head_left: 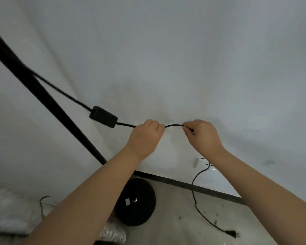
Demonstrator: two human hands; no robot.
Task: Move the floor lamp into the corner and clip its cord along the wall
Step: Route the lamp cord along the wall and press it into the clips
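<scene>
The black floor lamp pole (42, 92) slants from the upper left down to its round black base (138, 202) on the floor by the wall. A black cord (173, 125) leaves the pole, passes through a black inline switch box (103, 117) and runs right against the white wall. My left hand (145, 137) is closed on the cord just right of the switch. My right hand (202, 135) pinches the cord a little further right. Between the hands the cord makes a short arch. The rest hangs down to the floor, ending in a plug (232, 233).
A white wall outlet (200, 162) sits low on the wall beneath my right forearm. A dark baseboard (193, 185) runs along the wall's foot. Pale coiled material (113, 234) lies near the lamp base. A thin loose wire (41, 206) lies at lower left.
</scene>
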